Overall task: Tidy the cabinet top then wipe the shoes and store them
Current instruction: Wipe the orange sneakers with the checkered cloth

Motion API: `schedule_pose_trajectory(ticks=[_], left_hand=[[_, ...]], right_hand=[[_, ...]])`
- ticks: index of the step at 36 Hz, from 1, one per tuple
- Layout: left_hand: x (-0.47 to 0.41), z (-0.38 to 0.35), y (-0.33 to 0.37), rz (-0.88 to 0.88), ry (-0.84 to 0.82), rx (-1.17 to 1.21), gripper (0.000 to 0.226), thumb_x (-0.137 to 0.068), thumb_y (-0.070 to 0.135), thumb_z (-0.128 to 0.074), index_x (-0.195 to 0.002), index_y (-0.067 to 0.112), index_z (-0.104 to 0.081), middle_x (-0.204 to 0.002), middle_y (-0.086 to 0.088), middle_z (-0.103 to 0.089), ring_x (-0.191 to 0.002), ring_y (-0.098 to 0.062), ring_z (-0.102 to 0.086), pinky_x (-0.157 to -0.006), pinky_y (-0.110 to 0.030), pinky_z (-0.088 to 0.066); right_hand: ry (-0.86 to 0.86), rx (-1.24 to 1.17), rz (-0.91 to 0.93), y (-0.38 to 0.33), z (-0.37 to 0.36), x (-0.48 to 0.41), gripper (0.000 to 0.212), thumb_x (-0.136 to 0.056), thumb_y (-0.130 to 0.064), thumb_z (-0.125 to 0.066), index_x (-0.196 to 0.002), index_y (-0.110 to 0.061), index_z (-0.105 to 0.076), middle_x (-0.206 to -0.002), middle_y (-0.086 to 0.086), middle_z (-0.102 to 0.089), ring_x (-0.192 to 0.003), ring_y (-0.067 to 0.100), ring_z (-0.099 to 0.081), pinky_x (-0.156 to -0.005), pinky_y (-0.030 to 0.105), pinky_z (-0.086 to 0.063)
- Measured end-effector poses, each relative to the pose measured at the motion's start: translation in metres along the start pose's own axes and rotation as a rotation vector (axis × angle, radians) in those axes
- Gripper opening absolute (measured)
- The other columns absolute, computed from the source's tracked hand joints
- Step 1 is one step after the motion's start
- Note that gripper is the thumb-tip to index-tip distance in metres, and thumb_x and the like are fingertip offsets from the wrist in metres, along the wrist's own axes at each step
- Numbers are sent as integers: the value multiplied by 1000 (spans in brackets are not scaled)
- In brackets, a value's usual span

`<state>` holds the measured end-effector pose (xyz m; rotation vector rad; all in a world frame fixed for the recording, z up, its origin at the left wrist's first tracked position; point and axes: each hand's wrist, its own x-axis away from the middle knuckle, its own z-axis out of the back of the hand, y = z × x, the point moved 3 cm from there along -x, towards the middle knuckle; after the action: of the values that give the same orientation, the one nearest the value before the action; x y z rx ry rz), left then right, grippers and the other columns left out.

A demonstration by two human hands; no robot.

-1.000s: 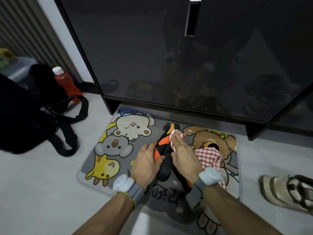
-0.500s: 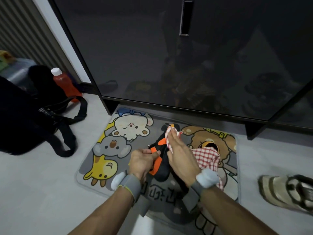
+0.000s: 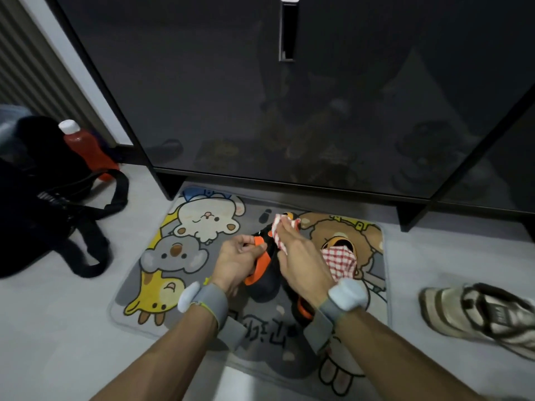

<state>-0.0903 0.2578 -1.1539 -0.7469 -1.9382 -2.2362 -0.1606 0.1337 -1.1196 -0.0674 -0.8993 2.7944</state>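
Observation:
A black and orange shoe (image 3: 265, 280) lies on the cartoon animal mat (image 3: 179, 244) in front of the dark cabinet (image 3: 289, 111). My left hand (image 3: 236, 260) grips the shoe's orange side. My right hand (image 3: 301, 261) presses a red and white checked cloth (image 3: 282, 227) against the shoe's top; the rest of the cloth (image 3: 340, 260) trails to the right over a second black and orange shoe (image 3: 335, 241). Both wrists wear grey bands with white pads.
A beige and brown sneaker (image 3: 480, 314) lies on the grey floor at the right. A black bag (image 3: 43, 215) with straps and a red bottle (image 3: 84, 143) with a white cap sit at the left. The cabinet's doors are shut, with a recessed handle (image 3: 288, 30).
My left hand has turned the shoe onto its side, showing more orange, and gripped its edge. My right hand with the cloth has slid slightly toward the shoe's far end.

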Motion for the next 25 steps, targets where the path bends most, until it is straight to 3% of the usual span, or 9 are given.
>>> schedule_pose_trajectory(ticks=[4,7,10,13,16,19,21,25], left_hand=[[-1,-12,6,-42,-30,-6,6,-93,12,-66,-90,13,-61,-78,-16,-59,-72,-24,-49,-56,-25,-38],[-1,-17,8,-56,-54,-12,4,-93,13,-66,-93,14,-62,-73,-8,-66,-67,-21,-56,-55,-26,-42],[2,-20,9,-71,-70,-45,3,-94,13,-64,-97,14,-63,-70,-4,-69,-57,-13,-60,-51,-23,-47],[5,-24,7,-65,-92,-22,5,-96,9,-61,-97,13,-61,-66,-3,-66,-51,-12,-54,-44,-19,-42],[5,-28,7,-51,-120,-9,10,-96,6,-60,-97,15,-57,-69,-6,-63,-58,-17,-46,-45,-20,-36],[6,-32,7,-34,-153,-19,13,-95,2,-59,-98,14,-56,-70,-6,-63,-50,-13,-46,-43,-19,-35],[6,-30,8,-28,-153,-2,13,-95,1,-58,-99,13,-56,-71,-7,-64,-50,-13,-47,-44,-20,-35],[2,-22,9,-12,-143,32,12,-96,1,-56,-101,12,-57,-73,-8,-65,-53,-14,-51,-49,-23,-40]], right_hand=[[-38,53,-32,6,7,-9,64,-92,-6,-49,-153,-12,-31,-162,3,-25,-140,26,-41,-114,34,-35],[-57,75,-53,6,0,1,61,-90,-6,-48,-150,-13,-35,-159,6,-31,-127,30,-54,-104,43,-46],[-12,140,-81,6,-8,15,48,-91,-14,-47,-138,-16,-43,-129,9,-61,-96,27,-67,-81,40,-57],[18,135,-110,8,-7,18,36,-92,-16,-46,-127,-16,-49,-101,8,-68,-84,29,-67,-71,38,-56],[67,20,-111,15,6,7,42,-91,-9,-46,-132,-14,-52,-122,13,-66,-99,33,-67,-88,41,-56],[-11,-16,-44,16,12,-4,59,-91,-2,-46,-148,-14,-40,-155,6,-39,-138,27,-43,-116,31,-31],[-76,-9,1,14,9,-6,66,-90,0,-45,-153,-14,-32,-160,4,-28,-147,21,-29,-120,28,-21],[-44,-8,61,6,-2,6,63,-90,-2,-46,-152,-13,-34,-160,3,-29,-142,23,-38,-117,32,-31]])
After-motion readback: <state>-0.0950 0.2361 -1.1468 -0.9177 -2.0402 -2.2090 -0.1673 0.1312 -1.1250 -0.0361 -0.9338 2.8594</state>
